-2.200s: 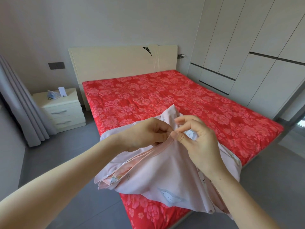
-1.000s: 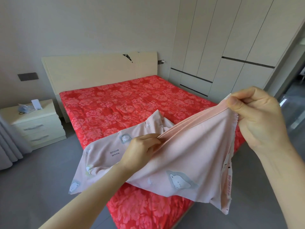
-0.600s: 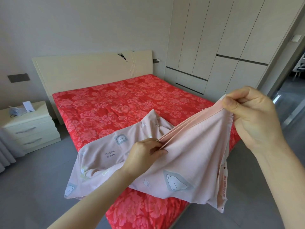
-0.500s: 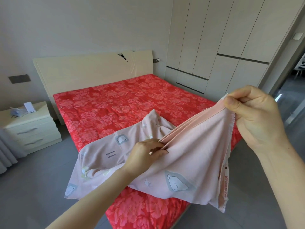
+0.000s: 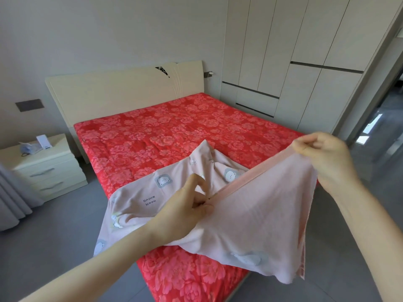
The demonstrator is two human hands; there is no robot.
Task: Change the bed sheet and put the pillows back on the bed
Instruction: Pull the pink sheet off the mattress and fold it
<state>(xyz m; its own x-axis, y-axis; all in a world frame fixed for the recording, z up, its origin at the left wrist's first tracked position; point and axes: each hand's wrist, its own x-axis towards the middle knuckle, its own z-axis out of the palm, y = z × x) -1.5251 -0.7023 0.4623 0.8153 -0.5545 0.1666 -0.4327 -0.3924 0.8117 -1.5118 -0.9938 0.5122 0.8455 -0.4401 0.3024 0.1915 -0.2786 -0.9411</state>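
**Q:** Where is the sheet [image 5: 250,214]?

**A:** Part rests on the bed [image 5: 174,131] at its left foot corner, overhanging the left edge. The rest hangs before the foot edge, its hem pinched by the left hand [image 5: 185,212] over that corner and by the right hand [image 5: 322,158] towards the right foot corner.

**Q:** And around the bed?

**A:** Headboard [image 5: 122,90] along the far edge. Nightstand [image 5: 43,166] left of it, a card [image 5: 43,141] on its top by the back edge. Curtain [image 5: 11,192] further left. Wardrobe [image 5: 305,62] to the right.
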